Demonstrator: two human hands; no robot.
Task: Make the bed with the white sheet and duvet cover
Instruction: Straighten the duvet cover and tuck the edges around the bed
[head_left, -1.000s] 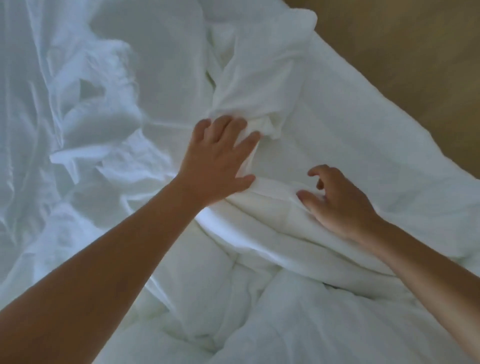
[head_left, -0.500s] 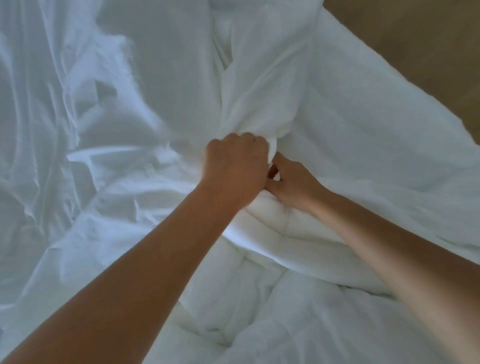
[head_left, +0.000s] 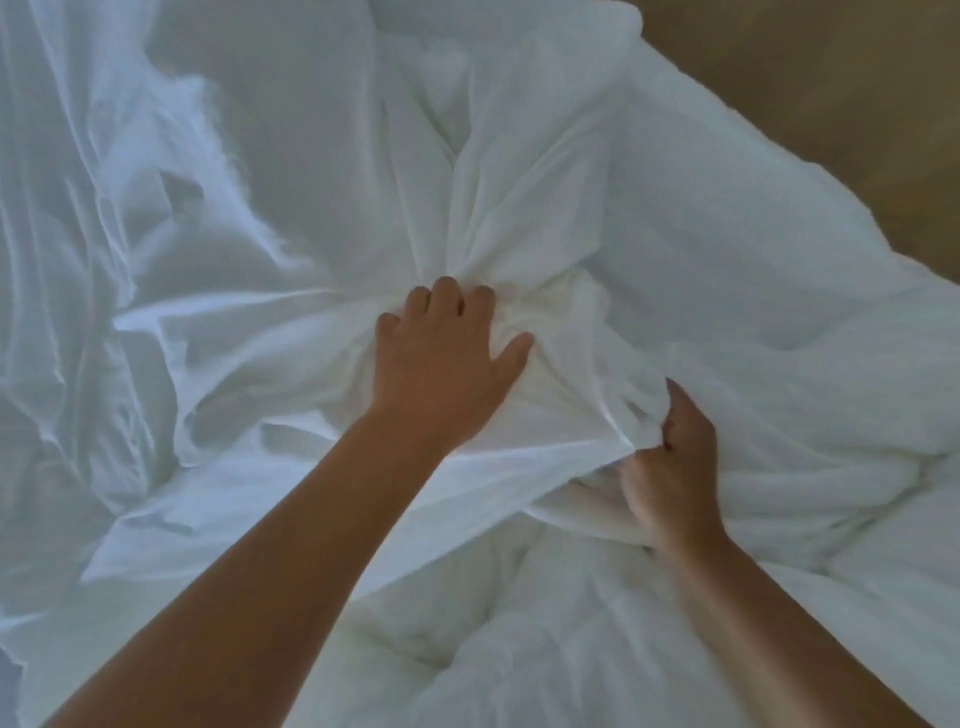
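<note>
A white duvet cover (head_left: 519, 218) lies crumpled across the bed. The left hand (head_left: 447, 358) has its fingers bent into a bunch of it. Just beside, the blurred right hand (head_left: 670, 467) has its grip closed on a fold.

The tips of my left hand (head_left: 447, 364) sink into the bunched duvet cover (head_left: 519, 208), so I can't see them. My right hand (head_left: 675, 467) is blurry, and its fingers curl into the cloth, out of sight. Both my arms (head_left: 260, 571) run off the bottom edge. The cover goes past the left and top edges.
</note>
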